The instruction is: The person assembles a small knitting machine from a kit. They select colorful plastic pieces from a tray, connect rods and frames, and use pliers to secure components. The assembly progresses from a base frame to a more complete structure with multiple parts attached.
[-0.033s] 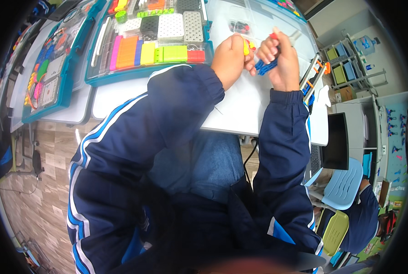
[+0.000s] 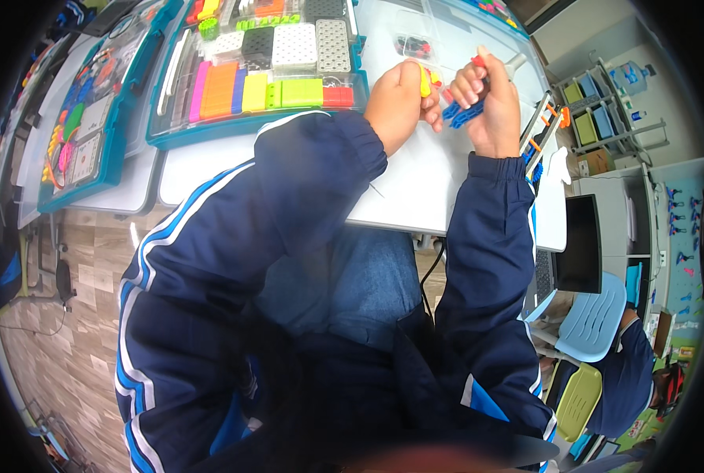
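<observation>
Above the white table (image 2: 415, 193), my two hands are close together. My left hand (image 2: 398, 101) is closed on a small yellow plastic building piece (image 2: 424, 81), with a bit of red beside it. Curled fingers of my right hand (image 2: 490, 98) hold blue ridged plastic building pieces (image 2: 465, 113) against the palm. At that hand's raised thumb and forefinger shows a small red piece (image 2: 477, 61). The fingers partly hide all of these pieces. A clear tray (image 2: 395, 55) with small red and dark parts lies just beyond my hands.
A teal-edged case (image 2: 257, 126) of coloured building parts stands left of my hands, with another teal case (image 2: 76, 193) farther left. A built frame (image 2: 537, 138) of grey beams with orange and blue parts stands beside my right wrist. Right of the table are a monitor (image 2: 582, 244), chairs (image 2: 592, 315) and another person.
My right hand has shifted slightly right, its fingers and the blue pieces turning a little. The red piece at its fingertips sits slightly differently. My left hand has hardly moved.
</observation>
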